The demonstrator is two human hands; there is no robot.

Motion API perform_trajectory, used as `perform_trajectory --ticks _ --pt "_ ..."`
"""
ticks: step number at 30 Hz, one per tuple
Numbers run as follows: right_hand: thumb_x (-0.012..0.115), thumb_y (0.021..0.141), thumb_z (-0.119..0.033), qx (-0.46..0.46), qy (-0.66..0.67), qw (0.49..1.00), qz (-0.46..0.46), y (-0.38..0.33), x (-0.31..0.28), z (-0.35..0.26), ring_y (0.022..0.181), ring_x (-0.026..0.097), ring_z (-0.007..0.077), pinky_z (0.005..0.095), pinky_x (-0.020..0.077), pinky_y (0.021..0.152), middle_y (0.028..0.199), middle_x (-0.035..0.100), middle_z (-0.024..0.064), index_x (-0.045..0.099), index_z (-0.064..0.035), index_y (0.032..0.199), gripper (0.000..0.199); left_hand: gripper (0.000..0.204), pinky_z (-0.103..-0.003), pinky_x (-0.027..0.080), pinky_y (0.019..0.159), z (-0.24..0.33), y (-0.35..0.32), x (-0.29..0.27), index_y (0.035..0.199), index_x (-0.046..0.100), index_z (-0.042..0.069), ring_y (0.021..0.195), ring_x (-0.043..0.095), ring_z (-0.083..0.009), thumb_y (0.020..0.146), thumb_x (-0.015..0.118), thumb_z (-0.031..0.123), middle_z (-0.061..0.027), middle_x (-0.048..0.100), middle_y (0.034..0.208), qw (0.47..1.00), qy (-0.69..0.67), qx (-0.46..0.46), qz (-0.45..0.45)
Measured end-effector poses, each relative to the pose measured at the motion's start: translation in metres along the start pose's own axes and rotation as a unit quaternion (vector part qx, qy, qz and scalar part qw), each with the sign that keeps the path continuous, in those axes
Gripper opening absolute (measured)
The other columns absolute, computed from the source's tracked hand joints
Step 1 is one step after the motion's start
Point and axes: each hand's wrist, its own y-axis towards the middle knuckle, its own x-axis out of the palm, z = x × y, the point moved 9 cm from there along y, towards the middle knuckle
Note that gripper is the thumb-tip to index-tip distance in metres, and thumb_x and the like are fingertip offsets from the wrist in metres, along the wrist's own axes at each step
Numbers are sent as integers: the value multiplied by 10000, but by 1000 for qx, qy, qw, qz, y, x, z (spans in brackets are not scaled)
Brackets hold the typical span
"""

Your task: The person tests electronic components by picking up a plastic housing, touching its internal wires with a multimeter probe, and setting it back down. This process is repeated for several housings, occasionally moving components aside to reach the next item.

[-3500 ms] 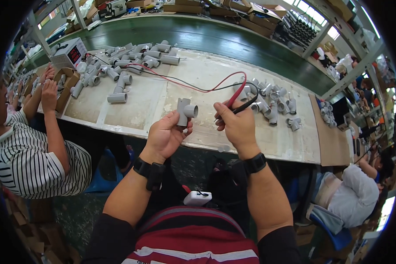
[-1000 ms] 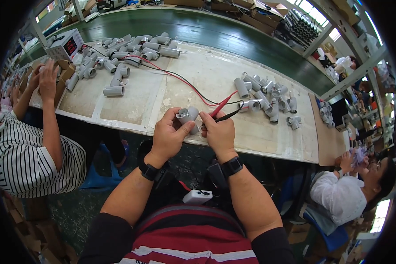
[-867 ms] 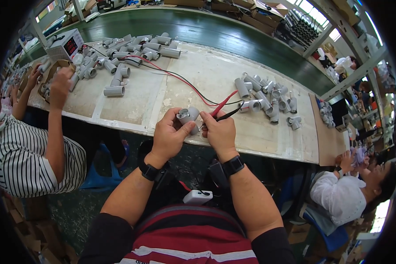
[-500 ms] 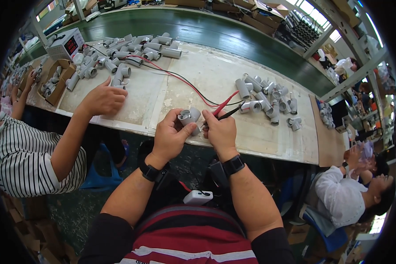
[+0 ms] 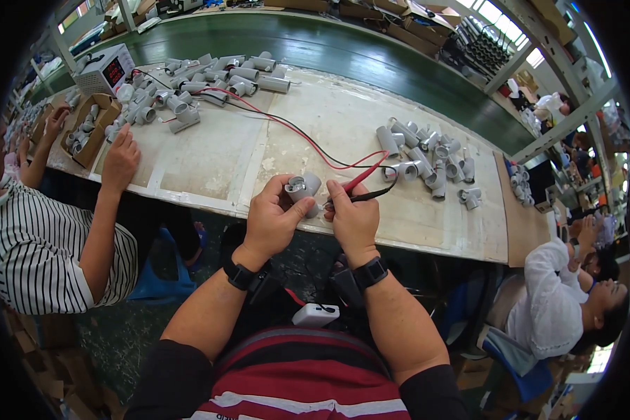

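My left hand point(image 5: 273, 218) is closed around a grey tee-shaped plastic fitting point(image 5: 311, 183), its open end turned up and showing metal inside. Close beside it, my right hand point(image 5: 355, 222) pinches a red test probe point(image 5: 362, 178) and a black test probe point(image 5: 376, 194) together. The probe tips are near the fitting's lower end; whether they touch it I cannot tell. Red and black leads point(image 5: 297, 133) run from the probes across the table to a grey bench power supply point(image 5: 106, 68) with a lit red display.
Piled grey fittings point(image 5: 241, 73) lie at the table's far left, with another group point(image 5: 427, 154) at right. A cardboard box point(image 5: 91, 129) holds more. On the left, a co-worker's hand point(image 5: 121, 159) rests over the table point(image 5: 259, 150). Another person in white point(image 5: 549, 308) sits at right.
The probes in my right hand have tilted lower, and their leads have shifted. The left co-worker's hand has drawn back leftward from a fitting. The person at right has raised their arms.
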Motion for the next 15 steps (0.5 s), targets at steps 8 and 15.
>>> perform_trajectory --ticks 8,15 --pt "757 973 -242 -43 -14 999 4 -4 3 4 519 599 113 279 459 502 621 644 39 681 1 855 281 373 -281 564 759 0 -1 2 1225 622 -5 867 690 -116 919 797 118 -73 739 975 999 -35 -5 1" --pt "758 977 -222 -81 -78 994 18 -2 2 -4 536 598 86 249 464 498 656 651 27 682 0 900 247 377 -277 566 754 0 0 0 1225 622 -6 864 692 -115 915 801 112 -74 739 971 1000 -22 -3 2"
